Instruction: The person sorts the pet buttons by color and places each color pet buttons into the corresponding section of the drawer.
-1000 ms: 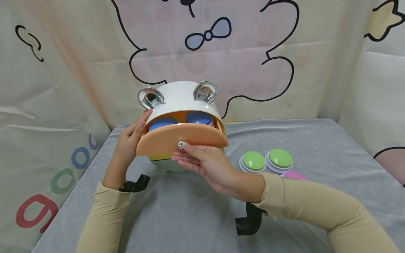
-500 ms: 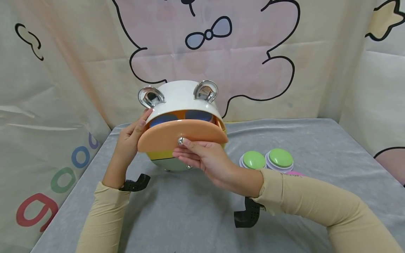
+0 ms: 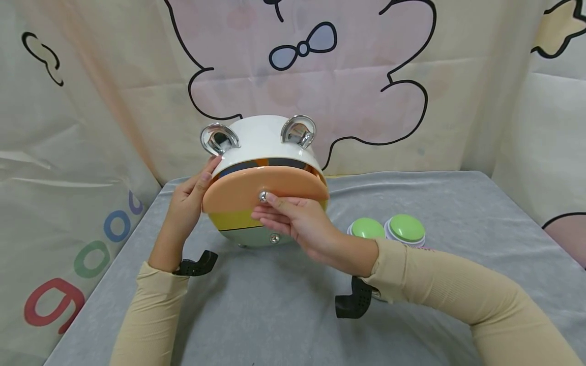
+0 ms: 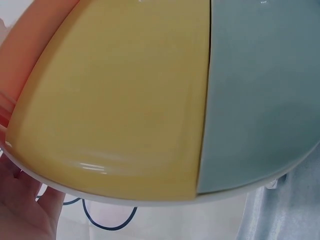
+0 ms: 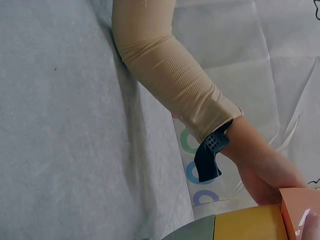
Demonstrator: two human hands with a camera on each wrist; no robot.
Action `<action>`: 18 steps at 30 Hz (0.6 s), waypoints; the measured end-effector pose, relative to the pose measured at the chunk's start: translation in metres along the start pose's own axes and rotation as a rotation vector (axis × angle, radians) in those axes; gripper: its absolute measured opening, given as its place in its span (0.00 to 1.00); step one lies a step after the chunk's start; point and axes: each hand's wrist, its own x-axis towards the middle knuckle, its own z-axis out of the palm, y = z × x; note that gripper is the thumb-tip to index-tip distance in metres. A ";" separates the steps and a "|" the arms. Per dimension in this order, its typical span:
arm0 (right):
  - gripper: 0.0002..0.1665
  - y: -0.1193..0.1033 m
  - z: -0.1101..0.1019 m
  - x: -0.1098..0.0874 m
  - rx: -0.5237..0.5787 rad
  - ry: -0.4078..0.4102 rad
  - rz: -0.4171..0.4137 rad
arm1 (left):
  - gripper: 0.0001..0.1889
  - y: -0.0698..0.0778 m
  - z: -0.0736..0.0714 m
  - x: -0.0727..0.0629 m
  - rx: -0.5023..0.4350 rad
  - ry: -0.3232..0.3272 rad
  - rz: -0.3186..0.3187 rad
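The orange drawer (image 3: 238, 190) is in front of the two hands' work, standing partly out between them, its face proud of the yellow front (image 3: 226, 221) just below. The right hand (image 3: 302, 223) pinches its silver knob (image 3: 263, 196) with the thumb, the lower fingers stretched out beneath; the fingertip behind the knob is hidden. The left hand (image 3: 185, 203) lies with fairly straight fingers along the near side of the white shell (image 3: 263, 134), steadying it. To my eye, the drawer would run best if moved slowly and straight along its own line, with the left hand bracing firmly against that force so the rounded body cannot rock or turn. Something dark blue (image 3: 293, 163) shows in the narrow gap under the shell's rim, so I would watch its clearance there, and mind that the left thumb is clear of the drawer's edge. Two green domes (image 3: 406, 227) rest on the table (image 3: 284, 315) just beyond the right forearm, where a swinging sleeve (image 3: 439, 279) might nudge them.
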 end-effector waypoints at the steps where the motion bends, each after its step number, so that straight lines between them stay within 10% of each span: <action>1: 0.21 0.000 0.000 0.001 -0.002 -0.002 -0.004 | 0.23 0.000 0.000 0.000 0.000 0.000 0.000; 18: 0.21 -0.004 -0.003 0.013 0.009 0.013 -0.007 | 0.23 0.003 0.000 -0.001 0.020 0.005 0.022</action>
